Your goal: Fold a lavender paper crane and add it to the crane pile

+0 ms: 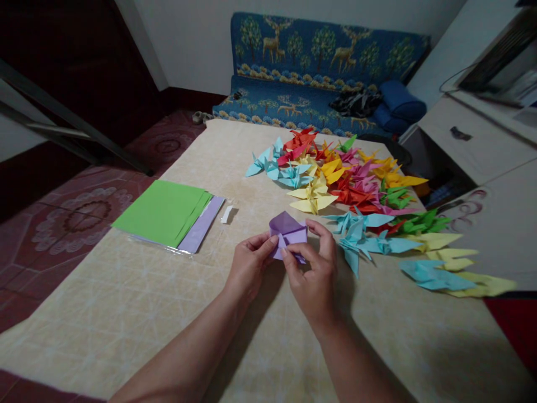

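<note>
A partly folded purple paper point(286, 230) is held just above the beige table point(126, 302) near its middle. My left hand point(248, 264) pinches its left edge with thumb and fingers. My right hand point(314, 272) grips its right side, thumb and forefinger pressed on a fold. Both hands are closed on the paper.
A stack of green and lilac paper sheets point(170, 214) lies to the left, with a small white scrap point(227, 214) beside it. Several folded paper cranes point(356, 196) in many colours spread over the table's right half. A blue patterned sofa point(310, 73) stands behind the table.
</note>
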Demonstrator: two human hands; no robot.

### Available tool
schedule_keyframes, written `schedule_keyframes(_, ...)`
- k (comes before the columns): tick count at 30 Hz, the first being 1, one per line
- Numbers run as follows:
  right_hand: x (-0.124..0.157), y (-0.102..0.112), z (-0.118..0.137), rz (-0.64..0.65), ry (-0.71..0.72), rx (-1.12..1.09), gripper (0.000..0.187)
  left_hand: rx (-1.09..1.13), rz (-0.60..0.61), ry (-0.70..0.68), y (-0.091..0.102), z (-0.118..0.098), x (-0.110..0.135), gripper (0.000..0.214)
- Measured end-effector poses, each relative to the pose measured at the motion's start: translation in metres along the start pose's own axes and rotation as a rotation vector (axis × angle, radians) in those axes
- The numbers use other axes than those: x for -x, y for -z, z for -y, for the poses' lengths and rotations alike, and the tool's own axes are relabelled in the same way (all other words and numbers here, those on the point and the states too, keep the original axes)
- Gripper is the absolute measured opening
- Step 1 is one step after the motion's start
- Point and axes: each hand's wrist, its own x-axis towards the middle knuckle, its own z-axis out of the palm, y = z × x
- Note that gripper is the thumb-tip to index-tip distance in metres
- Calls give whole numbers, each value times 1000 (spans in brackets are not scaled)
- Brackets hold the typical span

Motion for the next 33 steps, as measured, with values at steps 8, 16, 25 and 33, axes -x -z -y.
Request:
schedule_keyframes(8,3,-2,0,17,4,-14,8,116,13,4,0,-6,-1,18)
schedule_keyframes(16,4,-5,-4,47,-95,-81,9,136,2,-66,1,-6,-3,18)
schedule_keyframes(25,2,-2,0,54,-134,-218,9,67,-7,-39,1,-6,-2,17)
schedule_keyframes(33,-10,6,-13,65,-265,-421,36,-78,124,55,7,-8,-2,21)
